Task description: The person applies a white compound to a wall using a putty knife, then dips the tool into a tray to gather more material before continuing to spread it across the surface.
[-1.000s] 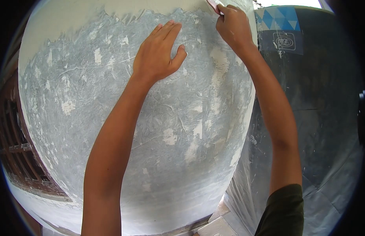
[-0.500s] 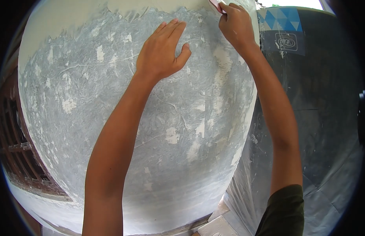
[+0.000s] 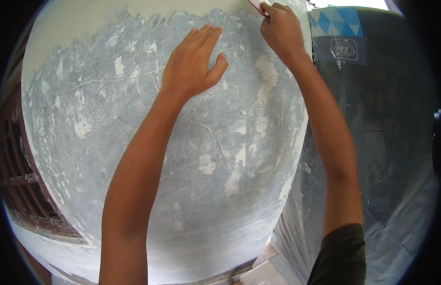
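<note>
Fingers stretched and thumb apart, my left hand lies palm-in over the rough grey wall. Higher up on the right, my right hand is closed around a flat tool with a pinkish-red and whitish edge. Most of that tool is hidden by the fingers and the top of the picture. A smooth cream coat covers the wall's upper band and ends in a ragged lower edge just above my left fingertips. Pale patches and raised lines mark the grey part.
Dark sheeting hangs along the right side, with a blue-and-white triangle print at its top. Clear plastic film drapes at the wall's lower right corner. A brown barred wooden window borders the wall on the left. Pale tiles show below.
Both hands appear slightly further left in the picture, along with a small shift of the whole view. The left hand stays flat and the right keeps its grip on the tool.
</note>
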A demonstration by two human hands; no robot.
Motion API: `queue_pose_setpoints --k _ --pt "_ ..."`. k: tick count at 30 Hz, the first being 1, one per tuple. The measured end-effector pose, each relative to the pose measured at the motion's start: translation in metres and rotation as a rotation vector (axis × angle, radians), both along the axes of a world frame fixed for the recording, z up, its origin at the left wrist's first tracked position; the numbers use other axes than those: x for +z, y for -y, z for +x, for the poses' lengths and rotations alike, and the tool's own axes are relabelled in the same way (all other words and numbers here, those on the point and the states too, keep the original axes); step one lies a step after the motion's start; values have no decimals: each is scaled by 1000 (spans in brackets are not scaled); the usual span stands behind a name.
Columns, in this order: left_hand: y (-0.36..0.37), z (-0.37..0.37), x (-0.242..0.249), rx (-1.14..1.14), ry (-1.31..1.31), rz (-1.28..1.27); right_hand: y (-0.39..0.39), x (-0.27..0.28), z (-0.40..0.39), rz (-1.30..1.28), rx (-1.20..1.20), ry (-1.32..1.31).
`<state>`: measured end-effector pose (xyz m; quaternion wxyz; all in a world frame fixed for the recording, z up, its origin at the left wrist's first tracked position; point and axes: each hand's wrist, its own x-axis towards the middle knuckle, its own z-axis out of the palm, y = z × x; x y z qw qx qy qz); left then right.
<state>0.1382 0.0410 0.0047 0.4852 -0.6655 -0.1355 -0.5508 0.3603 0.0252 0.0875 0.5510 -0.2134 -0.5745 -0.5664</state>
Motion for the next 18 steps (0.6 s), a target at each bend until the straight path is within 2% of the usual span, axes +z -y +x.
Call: queue_pose_setpoints --k 4,6,9,12,16,18 --pt "-2 1 1 9 1 10 -25 54 7 -40 0 -103" --pt "-1 0 2 15 0 3 -40 52 9 -90 -93 44" --pt "0 1 0 -3 0 -5 -31 -8 7 -2 -145 92" --pt "-1 0 1 15 2 10 -5 -40 4 -82 -80 80" --pt "-1 0 0 1 3 3 -5 20 13 -73 -8 35" --pt "-1 2 0 5 4 12 -21 55 13 -101 16 -114"
